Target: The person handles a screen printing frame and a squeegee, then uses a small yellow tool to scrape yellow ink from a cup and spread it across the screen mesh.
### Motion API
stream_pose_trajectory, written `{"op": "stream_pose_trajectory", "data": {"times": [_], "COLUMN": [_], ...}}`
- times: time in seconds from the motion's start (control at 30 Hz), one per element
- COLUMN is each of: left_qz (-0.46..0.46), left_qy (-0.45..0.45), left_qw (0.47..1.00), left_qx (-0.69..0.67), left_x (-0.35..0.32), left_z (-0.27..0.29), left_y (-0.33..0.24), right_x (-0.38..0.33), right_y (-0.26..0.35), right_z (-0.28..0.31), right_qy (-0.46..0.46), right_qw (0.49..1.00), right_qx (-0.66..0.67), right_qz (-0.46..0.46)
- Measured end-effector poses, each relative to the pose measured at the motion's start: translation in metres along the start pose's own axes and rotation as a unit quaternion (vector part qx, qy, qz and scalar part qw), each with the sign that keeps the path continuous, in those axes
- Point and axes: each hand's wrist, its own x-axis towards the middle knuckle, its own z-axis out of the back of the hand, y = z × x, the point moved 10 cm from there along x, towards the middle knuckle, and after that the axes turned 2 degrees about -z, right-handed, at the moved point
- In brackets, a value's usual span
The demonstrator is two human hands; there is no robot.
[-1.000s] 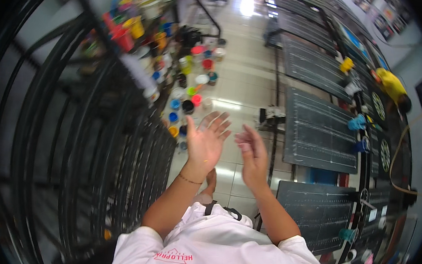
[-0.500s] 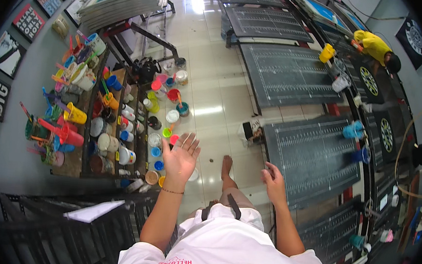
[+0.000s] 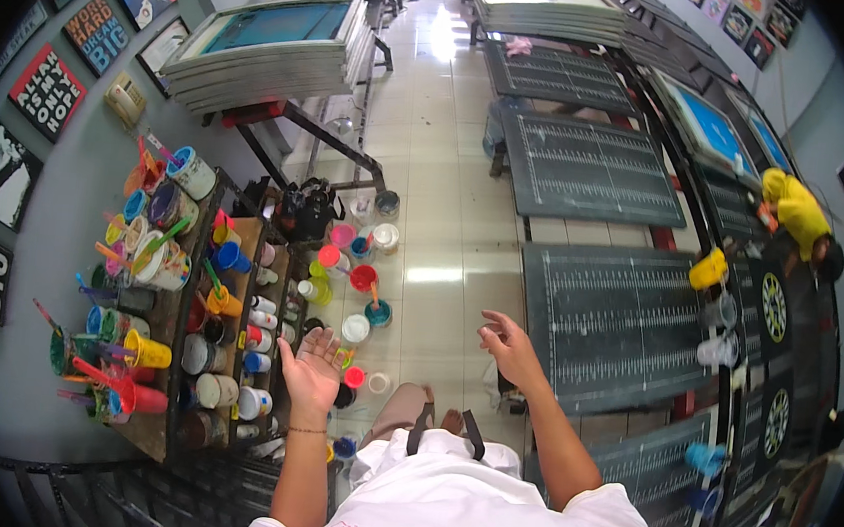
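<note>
White-shirted person's left hand (image 3: 312, 374): empty, its palm turned to the camera, fingers spread and thumb held out to the side.
Right hand (image 3: 510, 347): loosely curled, thumb and forefinger apart, with nothing seen between them.
Floor tubs: a round white plastic tub (image 3: 356, 328), a teal tub with an orange stick (image 3: 378, 311) and a small bright red tub (image 3: 355, 377) stood on the pale tiled floor (image 3: 445, 225), ahead and to the right of the left palm; that hand was clearly the nearer one.
Wooden rack: the brown, stepped wooden rack (image 3: 148, 432), crowded with paint pots, stood to the left of the left hand, its tiers running away from the person.
Ruled board: the black rectangular board with white ruled lines (image 3: 627, 332) lay to the right of the right hand, its long axis roughly crosswise; that hand was near its left edge.
Hidden: the left fingers partly covered a small yellow-green cup (image 3: 345, 357); the right hand's far fingers could not be told apart.
Cut off: a black metal frame (image 3: 100, 496) ran out of view at lower left.
Hard to judge: the hands' height above the floor.
</note>
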Motion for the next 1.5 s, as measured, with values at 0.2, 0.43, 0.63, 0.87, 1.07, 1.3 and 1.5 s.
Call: {"op": "stream_pose_trajectory", "data": {"times": [0.2, 0.43, 0.63, 0.87, 1.07, 1.3, 1.5], "left_qz": [0.011, 0.074, -0.067, -0.026, -0.082, -0.055, 0.046], "left_qy": [0.079, 0.159, 0.298, 0.434, 0.434, 0.456, 0.334], "left_qw": [0.996, 0.984, 0.948, 0.894, 0.892, 0.868, 0.932], "left_qx": [-0.036, -0.013, 0.086, 0.104, 0.097, 0.187, 0.133], "left_x": [0.166, 0.393, 0.572, 0.632, 0.749, 0.800, 0.903], "left_z": [-0.078, -0.260, -0.475, -0.662, -0.732, -0.725, -0.630], "left_y": [0.000, 0.015, 0.069, 0.097, 0.104, 0.103, 0.055], "right_x": [0.196, 0.424, 0.566, 0.717, 0.835, 0.925, 0.920], "right_y": [0.033, 0.058, 0.087, 0.058, 0.118, 0.094, 0.124], "right_z": [0.061, 0.165, 0.204, 0.341, 0.342, 0.342, 0.283], "right_qy": [-0.016, -0.135, -0.093, -0.066, -0.064, -0.122, -0.207], "right_qw": [0.999, 0.990, 0.994, 0.978, 0.912, 0.915, 0.873], "right_qx": [-0.010, -0.014, -0.050, -0.196, -0.404, -0.380, -0.430], "right_qz": [0.026, -0.046, -0.031, -0.041, -0.027, 0.061, 0.099]}}
